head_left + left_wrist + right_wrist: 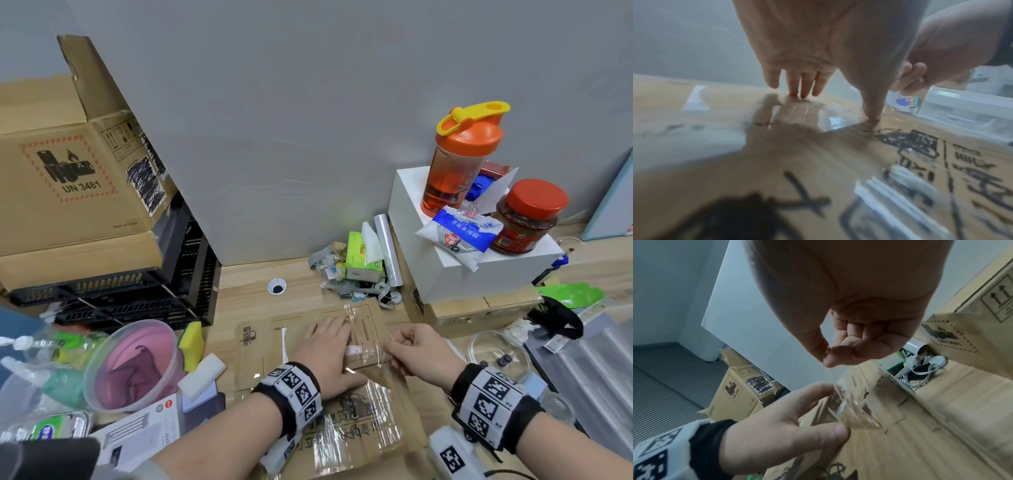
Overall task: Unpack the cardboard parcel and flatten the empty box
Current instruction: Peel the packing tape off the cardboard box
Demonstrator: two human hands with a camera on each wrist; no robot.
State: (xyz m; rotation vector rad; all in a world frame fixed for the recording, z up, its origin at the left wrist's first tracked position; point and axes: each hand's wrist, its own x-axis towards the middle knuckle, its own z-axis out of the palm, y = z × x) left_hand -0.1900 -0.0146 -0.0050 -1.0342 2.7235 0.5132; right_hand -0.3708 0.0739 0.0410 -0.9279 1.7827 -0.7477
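Note:
A flattened brown cardboard box (260,349) with black print lies on the wooden desk, strips of clear tape (363,356) still on it. My left hand (339,349) presses flat on the cardboard, fingers straight. In the left wrist view its fingertips (803,91) and thumb touch the glossy tape (807,116) on the cardboard (777,154). Just to the right, my right hand (397,342) pinches a loose end of the clear tape between thumb and forefinger. The right wrist view shows that pinch (830,356), the crumpled tape (855,415) lifting off the cardboard (931,426), and my left hand (787,423) beside it.
A clear tub (133,366) with pink contents and a yellow sponge (191,342) sit to the left. A large UN 3481 carton (75,185) rests on black crates. A white box (428,240) carries an orange bottle (459,161) and a red-lidded jar (527,219). Clear plastic drawers (596,359) stand at right.

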